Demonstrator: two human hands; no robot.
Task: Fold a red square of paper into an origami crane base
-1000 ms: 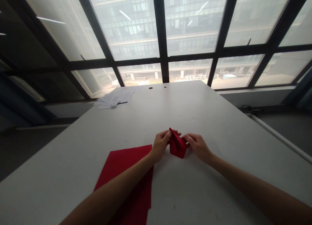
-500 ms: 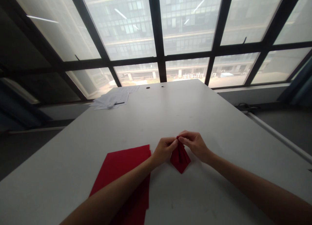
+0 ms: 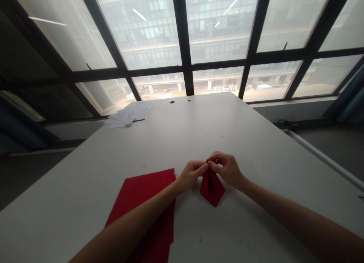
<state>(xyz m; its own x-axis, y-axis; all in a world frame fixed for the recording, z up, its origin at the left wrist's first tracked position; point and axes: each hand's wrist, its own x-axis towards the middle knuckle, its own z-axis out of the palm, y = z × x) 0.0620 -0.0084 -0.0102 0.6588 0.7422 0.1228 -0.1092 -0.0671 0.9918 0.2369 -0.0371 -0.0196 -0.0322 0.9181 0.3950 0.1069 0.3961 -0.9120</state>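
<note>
Between my two hands is a folded red sheet (image 3: 214,192), narrow at its top and spread into a pointed kite shape below, with a dark fold down its middle. Paper or cloth, I cannot tell. My left hand (image 3: 191,175) pinches its top from the left, thumb and fingers pressed together. From the right, my right hand (image 3: 227,168) pinches the same tip, its thumb close to the left one. Flat red sheets (image 3: 150,183) lie to the left, partly covered by my left forearm.
A white table (image 3: 196,130) stretches toward large dark-framed windows. Loose white papers (image 3: 129,113) lie at its far left, with a dark pen-like stick (image 3: 139,120) on them. Two small dark spots, one a round hole (image 3: 172,102), show near the far edge.
The lower part of the folded red sheet has spread and shifted slightly right and toward me. Both hands keep their pinch at its top, almost unmoved.
</note>
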